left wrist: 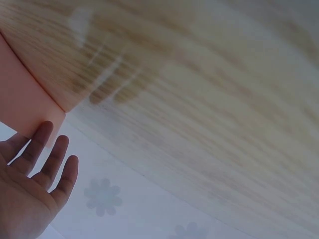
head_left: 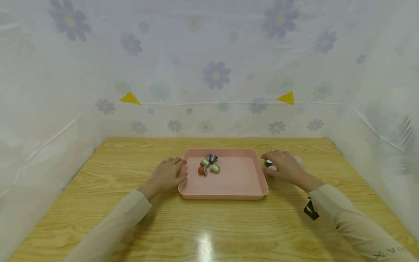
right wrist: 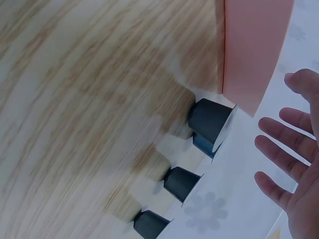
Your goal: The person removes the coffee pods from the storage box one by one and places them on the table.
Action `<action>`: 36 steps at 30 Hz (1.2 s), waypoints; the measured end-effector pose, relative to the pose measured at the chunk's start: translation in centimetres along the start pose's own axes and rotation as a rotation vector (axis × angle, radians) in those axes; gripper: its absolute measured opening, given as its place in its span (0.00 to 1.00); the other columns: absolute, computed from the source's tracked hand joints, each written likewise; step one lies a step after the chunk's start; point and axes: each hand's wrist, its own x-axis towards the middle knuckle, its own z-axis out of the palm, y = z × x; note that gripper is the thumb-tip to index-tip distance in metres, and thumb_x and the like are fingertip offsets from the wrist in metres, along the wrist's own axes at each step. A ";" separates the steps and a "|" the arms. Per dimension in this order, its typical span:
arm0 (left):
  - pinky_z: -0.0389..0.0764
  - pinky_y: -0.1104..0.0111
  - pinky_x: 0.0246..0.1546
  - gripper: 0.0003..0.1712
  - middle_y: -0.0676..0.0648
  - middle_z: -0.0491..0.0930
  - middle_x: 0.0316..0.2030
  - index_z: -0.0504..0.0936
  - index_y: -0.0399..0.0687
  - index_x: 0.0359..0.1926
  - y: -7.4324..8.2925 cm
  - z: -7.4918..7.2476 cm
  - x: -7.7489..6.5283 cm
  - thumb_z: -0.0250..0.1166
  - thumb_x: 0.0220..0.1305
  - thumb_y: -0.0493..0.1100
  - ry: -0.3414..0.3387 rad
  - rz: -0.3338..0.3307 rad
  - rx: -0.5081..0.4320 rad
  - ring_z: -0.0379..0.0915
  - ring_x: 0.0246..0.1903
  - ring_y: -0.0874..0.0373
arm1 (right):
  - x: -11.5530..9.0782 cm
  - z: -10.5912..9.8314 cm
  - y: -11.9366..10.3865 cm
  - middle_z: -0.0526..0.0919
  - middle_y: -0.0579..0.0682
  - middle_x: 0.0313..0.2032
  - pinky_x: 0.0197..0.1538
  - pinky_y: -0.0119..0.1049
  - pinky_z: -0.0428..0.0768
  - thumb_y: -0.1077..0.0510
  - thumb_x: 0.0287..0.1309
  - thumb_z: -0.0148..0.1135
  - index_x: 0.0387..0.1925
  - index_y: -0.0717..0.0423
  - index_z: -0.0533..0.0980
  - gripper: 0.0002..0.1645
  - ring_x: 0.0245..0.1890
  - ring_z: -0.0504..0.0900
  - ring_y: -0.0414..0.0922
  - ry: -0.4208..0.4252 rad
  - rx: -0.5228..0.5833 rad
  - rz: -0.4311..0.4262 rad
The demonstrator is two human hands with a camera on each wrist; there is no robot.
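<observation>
A shallow pink tray lies on the table. In its left half sit several coffee capsules: a dark grey one, an orange one and two pale green, one of them nearest the tray's middle. My left hand is at the tray's left rim, its fingers apart and relaxed. Just off the tray's right side, my right hand hovers by more capsules, partly hiding them in the head view. The right wrist view shows black capsules and a blue one standing lid-side down; that hand's fingers are spread and hold nothing.
The wooden table reaches a flower-patterned plastic curtain at the back and plain sheeting at both sides. Two yellow triangles show on the curtain. A black strap piece hangs below the right sleeve.
</observation>
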 end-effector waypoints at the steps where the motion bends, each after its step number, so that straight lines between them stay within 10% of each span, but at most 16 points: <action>1: 0.71 0.51 0.47 0.27 0.46 0.73 0.53 0.73 0.46 0.56 0.0 0.0 0.0 0.53 0.62 0.55 0.001 0.000 0.000 0.70 0.50 0.47 | 0.1 0.1 -0.1 0.82 0.51 0.38 0.42 0.52 0.74 0.50 0.51 0.64 0.45 0.57 0.76 0.21 0.39 0.79 0.49 0.005 0.002 -0.006; 36: 0.71 0.51 0.48 0.26 0.46 0.74 0.52 0.73 0.46 0.56 0.0 0.2 0.1 0.53 0.62 0.55 0.021 0.004 -0.010 0.70 0.50 0.47 | 4.3 0.9 -5.5 0.80 0.47 0.43 0.48 0.49 0.74 0.47 0.50 0.65 0.46 0.53 0.75 0.23 0.47 0.75 0.48 -0.083 0.004 -0.124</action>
